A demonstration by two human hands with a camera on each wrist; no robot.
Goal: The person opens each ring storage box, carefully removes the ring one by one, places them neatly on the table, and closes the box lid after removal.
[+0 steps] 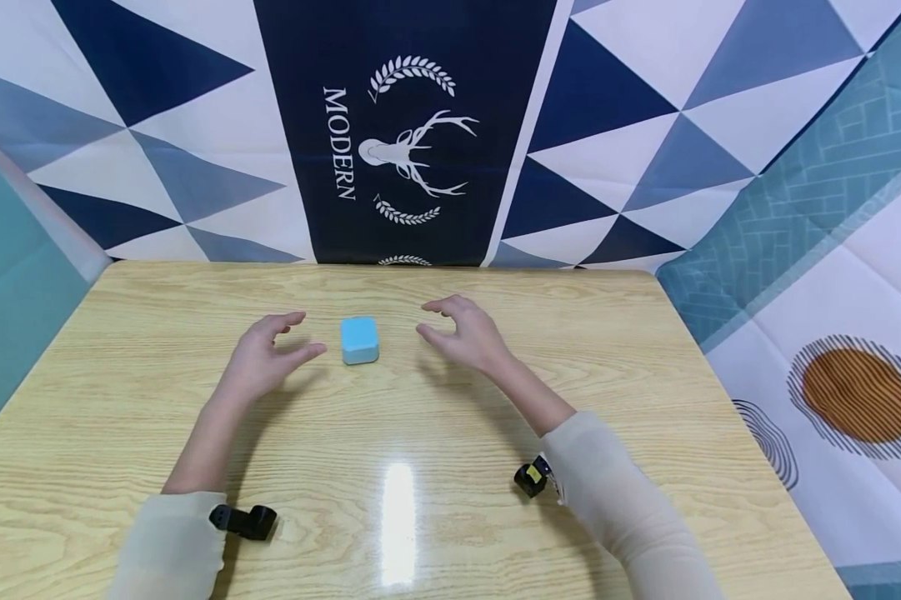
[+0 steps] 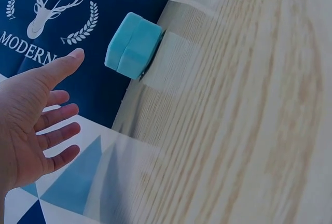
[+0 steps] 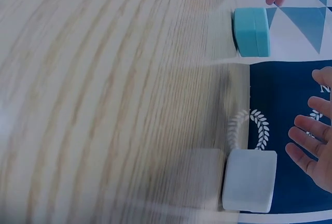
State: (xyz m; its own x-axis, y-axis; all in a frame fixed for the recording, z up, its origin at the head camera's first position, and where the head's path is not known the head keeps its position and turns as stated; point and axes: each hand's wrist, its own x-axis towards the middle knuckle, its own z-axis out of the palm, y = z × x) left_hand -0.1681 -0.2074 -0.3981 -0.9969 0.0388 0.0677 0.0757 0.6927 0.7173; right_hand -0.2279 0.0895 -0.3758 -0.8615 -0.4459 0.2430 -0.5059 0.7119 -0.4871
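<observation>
A small light-blue box [image 1: 359, 340] with rounded edges sits on the wooden table between the two hands. In the left wrist view, a seam runs around the blue box [image 2: 133, 45]. My left hand [image 1: 266, 357] hovers just left of it, thumb and fingers spread, touching nothing. On the other side, my right hand [image 1: 465, 335] is held above the table with relaxed fingers and a gap to the box. A white rounded box [image 3: 250, 180] stands close to my right hand [image 3: 316, 136] in the right wrist view; the head view does not show it.
The light wood table [image 1: 330, 442] ends at a patterned backdrop [image 1: 405, 208] with a deer print. Teal cloth [image 1: 15, 275] hangs at the left, and a printed cloth [image 1: 833, 292] lies beyond the right edge. Black wrist cameras [image 1: 243, 522] sit at both cuffs.
</observation>
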